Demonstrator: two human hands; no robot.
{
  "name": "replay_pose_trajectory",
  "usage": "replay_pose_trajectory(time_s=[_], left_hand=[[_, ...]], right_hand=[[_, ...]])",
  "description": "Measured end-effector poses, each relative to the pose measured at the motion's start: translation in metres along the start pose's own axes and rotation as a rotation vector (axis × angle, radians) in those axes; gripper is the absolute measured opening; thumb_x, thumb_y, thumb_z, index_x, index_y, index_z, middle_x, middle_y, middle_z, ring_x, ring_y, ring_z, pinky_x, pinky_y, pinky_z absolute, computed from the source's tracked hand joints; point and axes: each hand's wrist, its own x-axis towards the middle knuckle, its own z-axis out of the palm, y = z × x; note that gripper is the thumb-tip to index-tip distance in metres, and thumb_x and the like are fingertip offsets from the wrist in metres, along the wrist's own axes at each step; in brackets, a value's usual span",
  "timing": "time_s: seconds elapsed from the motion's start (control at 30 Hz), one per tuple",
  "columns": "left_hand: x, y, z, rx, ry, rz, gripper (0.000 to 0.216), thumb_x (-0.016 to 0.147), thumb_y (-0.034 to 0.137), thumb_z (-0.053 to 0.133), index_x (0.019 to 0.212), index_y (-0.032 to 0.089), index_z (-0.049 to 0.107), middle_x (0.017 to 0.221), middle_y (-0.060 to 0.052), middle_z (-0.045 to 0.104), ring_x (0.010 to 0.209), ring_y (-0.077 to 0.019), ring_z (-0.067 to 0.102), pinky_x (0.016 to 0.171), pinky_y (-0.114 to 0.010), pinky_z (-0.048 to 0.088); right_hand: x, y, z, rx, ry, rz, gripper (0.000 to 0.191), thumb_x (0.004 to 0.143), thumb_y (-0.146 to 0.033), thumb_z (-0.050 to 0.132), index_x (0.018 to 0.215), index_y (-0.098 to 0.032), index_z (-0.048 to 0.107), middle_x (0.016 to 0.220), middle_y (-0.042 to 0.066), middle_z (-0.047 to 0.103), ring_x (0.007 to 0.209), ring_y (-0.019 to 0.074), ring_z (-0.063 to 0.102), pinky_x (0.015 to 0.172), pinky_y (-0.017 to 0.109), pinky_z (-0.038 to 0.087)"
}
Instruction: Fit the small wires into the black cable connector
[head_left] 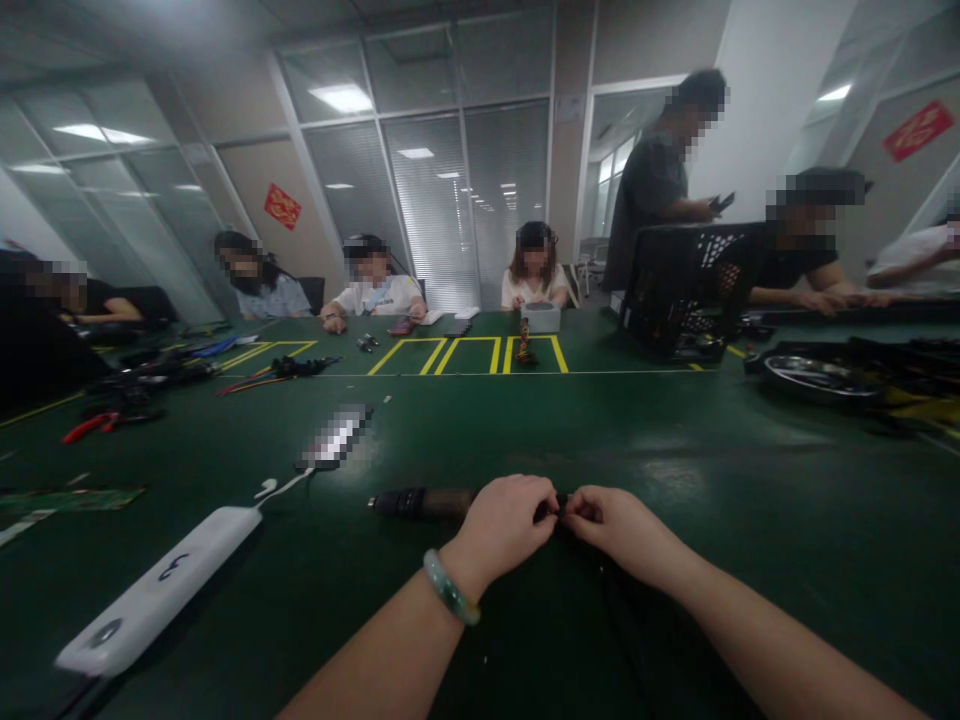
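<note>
My left hand (504,522) and my right hand (619,528) meet at the middle of the green table (675,460), fingers curled and pinched together on a small dark part that I cannot make out. A dark cylindrical object (420,503) lies on the table just left of my left hand, its near end hidden behind the knuckles. A green bangle (450,588) circles my left wrist. Thin dark cables (615,610) trail toward me below my hands.
A white power bank (161,588) with a cable lies at the near left, beside a phone (334,438). Red-handled pliers (94,425) and wire bundles sit at far left. A black crate (686,290) and a round metal part (814,375) stand right. Several people sit around the table.
</note>
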Motion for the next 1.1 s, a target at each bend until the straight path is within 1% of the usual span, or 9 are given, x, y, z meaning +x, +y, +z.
replay_pose_trajectory(time_s=[0.27, 0.37, 0.63, 0.77, 0.9, 1.0, 1.1], left_hand=[[0.0, 0.002, -0.002, -0.005, -0.004, -0.012, 0.006, 0.084, 0.026, 0.059, 0.089, 0.022, 0.061, 0.089, 0.0, 0.064, 0.086, -0.0183, 0.057, 0.078, -0.031, 0.043], [0.0, 0.002, -0.003, 0.005, -0.013, -0.021, 0.006, 0.084, 0.026, 0.059, 0.088, 0.022, 0.061, 0.089, 0.0, 0.064, 0.086, -0.0182, 0.058, 0.077, -0.031, 0.043], [0.0, 0.003, -0.003, 0.02, -0.018, -0.038, 0.008, 0.084, 0.027, 0.058, 0.09, 0.023, 0.062, 0.089, 0.001, 0.064, 0.087, -0.0184, 0.058, 0.078, -0.031, 0.044], [0.0, 0.004, -0.004, 0.028, -0.028, -0.062, 0.009, 0.085, 0.029, 0.058, 0.091, 0.023, 0.062, 0.089, 0.0, 0.064, 0.087, -0.0184, 0.059, 0.078, -0.031, 0.044], [0.0, 0.005, -0.003, 0.031, -0.024, -0.06, 0.009, 0.085, 0.029, 0.058, 0.09, 0.023, 0.061, 0.088, 0.0, 0.064, 0.086, -0.0186, 0.059, 0.078, -0.031, 0.044], [0.0, 0.004, -0.002, 0.028, 0.001, -0.055, 0.009, 0.085, 0.027, 0.059, 0.093, 0.022, 0.06, 0.09, 0.0, 0.064, 0.088, -0.0187, 0.059, 0.08, -0.032, 0.044], [-0.001, 0.003, -0.001, 0.017, 0.009, -0.068, 0.012, 0.084, 0.028, 0.061, 0.093, 0.021, 0.057, 0.093, 0.0, 0.063, 0.088, -0.0184, 0.059, 0.077, -0.031, 0.046]], right_hand=[[-0.005, -0.008, -0.007, -0.049, -0.028, 0.054, 0.018, 0.085, -0.031, 0.054, 0.083, -0.019, 0.066, 0.078, 0.001, 0.07, 0.067, 0.0153, 0.064, 0.056, 0.022, 0.041], [-0.005, -0.01, -0.007, -0.066, -0.012, 0.052, 0.016, 0.085, -0.03, 0.054, 0.082, -0.019, 0.066, 0.077, 0.001, 0.07, 0.067, 0.0151, 0.063, 0.056, 0.022, 0.04], [-0.001, -0.003, -0.002, -0.032, -0.028, 0.046, 0.017, 0.085, -0.034, 0.056, 0.086, -0.021, 0.068, 0.082, 0.002, 0.071, 0.072, 0.0169, 0.064, 0.058, 0.024, 0.041], [-0.002, -0.003, 0.002, -0.006, 0.015, 0.049, 0.02, 0.087, -0.034, 0.052, 0.085, -0.02, 0.067, 0.081, 0.001, 0.07, 0.07, 0.0161, 0.063, 0.058, 0.024, 0.04], [-0.001, -0.002, 0.003, 0.015, 0.06, 0.019, 0.02, 0.087, -0.034, 0.053, 0.083, -0.02, 0.066, 0.078, 0.0, 0.069, 0.071, 0.0155, 0.063, 0.059, 0.023, 0.041], [0.002, 0.001, 0.003, 0.028, 0.044, 0.03, 0.019, 0.086, -0.034, 0.054, 0.083, -0.019, 0.066, 0.079, 0.001, 0.07, 0.07, 0.0157, 0.063, 0.06, 0.023, 0.042], [0.003, 0.002, 0.002, 0.034, 0.027, 0.045, 0.019, 0.085, -0.034, 0.055, 0.084, -0.02, 0.067, 0.08, 0.001, 0.071, 0.071, 0.0159, 0.063, 0.061, 0.024, 0.042]])
